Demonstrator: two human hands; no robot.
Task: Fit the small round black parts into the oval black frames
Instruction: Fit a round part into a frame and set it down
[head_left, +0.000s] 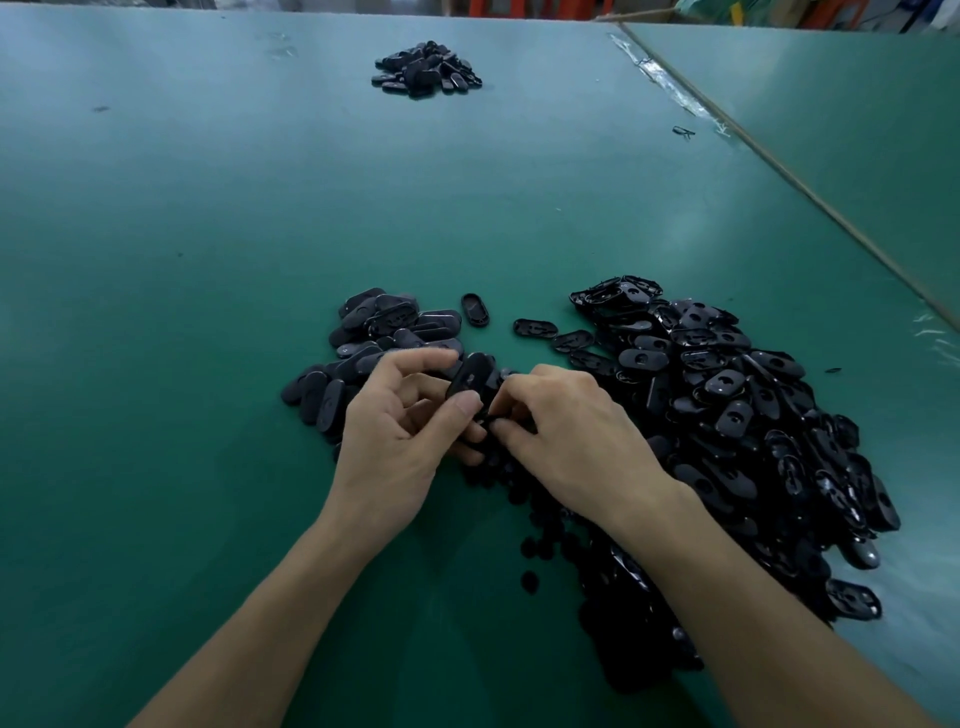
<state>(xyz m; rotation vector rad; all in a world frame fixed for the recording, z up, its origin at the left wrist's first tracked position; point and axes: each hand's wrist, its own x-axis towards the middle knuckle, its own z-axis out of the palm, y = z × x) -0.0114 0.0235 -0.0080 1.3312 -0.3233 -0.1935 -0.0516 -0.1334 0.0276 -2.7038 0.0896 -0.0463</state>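
No legible text, label, brand, number or sign anywhere: none on the black oval frames (727, 415), none on the green table (208, 260).

Glossy black plastic oval frames (727, 405) lie on a smooth matt green table (208, 234).

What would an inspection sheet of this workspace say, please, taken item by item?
Surface: green table mat, a few dark specks.
Job's things: one oval frame held up; large pile of frames at right; smaller pile at left; far pile; small round parts scattered under the wrists.
Clutter: black scrap; clear tape along the table seam.
Grippers: left hand pinches the oval frame; right hand has curled fingers at its lower end, what they hold unclear.
Cables: nothing seen.
Surroundings: second green table at right; coloured items beyond the far edge, blurred.
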